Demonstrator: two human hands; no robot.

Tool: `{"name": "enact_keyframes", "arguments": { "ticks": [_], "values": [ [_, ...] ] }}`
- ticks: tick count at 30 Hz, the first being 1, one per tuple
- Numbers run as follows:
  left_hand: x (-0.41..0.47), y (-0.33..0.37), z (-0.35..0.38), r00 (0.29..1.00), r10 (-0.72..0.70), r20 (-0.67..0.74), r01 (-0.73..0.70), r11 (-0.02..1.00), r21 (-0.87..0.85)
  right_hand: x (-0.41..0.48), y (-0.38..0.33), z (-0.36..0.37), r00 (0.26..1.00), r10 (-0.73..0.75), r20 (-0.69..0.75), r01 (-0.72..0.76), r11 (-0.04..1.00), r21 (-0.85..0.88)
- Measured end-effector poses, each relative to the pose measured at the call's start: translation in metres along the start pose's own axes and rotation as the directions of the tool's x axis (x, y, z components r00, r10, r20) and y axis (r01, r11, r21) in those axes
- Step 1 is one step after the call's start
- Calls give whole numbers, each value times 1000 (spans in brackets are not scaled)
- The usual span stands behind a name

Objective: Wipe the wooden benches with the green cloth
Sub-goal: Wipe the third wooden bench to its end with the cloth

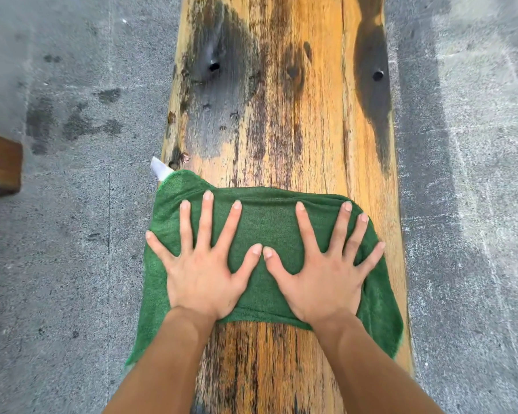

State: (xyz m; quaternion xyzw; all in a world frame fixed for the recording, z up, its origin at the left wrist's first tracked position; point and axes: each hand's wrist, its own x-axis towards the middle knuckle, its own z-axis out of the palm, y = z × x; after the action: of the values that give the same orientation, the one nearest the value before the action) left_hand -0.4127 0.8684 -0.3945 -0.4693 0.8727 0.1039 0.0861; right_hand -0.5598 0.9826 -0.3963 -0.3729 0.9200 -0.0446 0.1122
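Observation:
A long wooden bench (284, 121), orange-brown with dark weathered stains and two black bolt holes, runs away from me down the middle of the view. The green cloth (269, 222) lies spread flat across its width, with its left edge hanging over the bench's side and a white tag poking out at its far left corner. My left hand (202, 270) presses flat on the cloth's left half, fingers splayed. My right hand (323, 273) presses flat on the right half the same way. The two thumbs nearly touch at the cloth's middle.
Grey concrete floor (72, 234) lies on both sides of the bench, with dark damp patches to the left. The corner of another wooden piece (0, 165) juts in at the left edge.

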Motion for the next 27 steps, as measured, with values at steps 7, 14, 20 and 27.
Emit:
{"name": "enact_keyframes", "arguments": {
  "ticks": [7, 14, 20, 27],
  "values": [
    [46, 2, -10, 999, 41, -13, -40, 999, 12, 43, -7, -5, 999, 34, -9, -34, 999, 19],
    [67, 0, -20, 994, 106, 32, -106, 994, 26, 64, -9, -9, 999, 38, -21, -38, 999, 7],
    [85, -21, -28, 969, 244, 36, -246, 967, 62, 76, -9, -12, 1000, 19, -20, -19, 1000, -6],
    [108, -24, -30, 977, 212, -14, -211, 976, 52, 104, -10, -18, 1000, -9, -23, 9, 1000, -4]
  ]
}}
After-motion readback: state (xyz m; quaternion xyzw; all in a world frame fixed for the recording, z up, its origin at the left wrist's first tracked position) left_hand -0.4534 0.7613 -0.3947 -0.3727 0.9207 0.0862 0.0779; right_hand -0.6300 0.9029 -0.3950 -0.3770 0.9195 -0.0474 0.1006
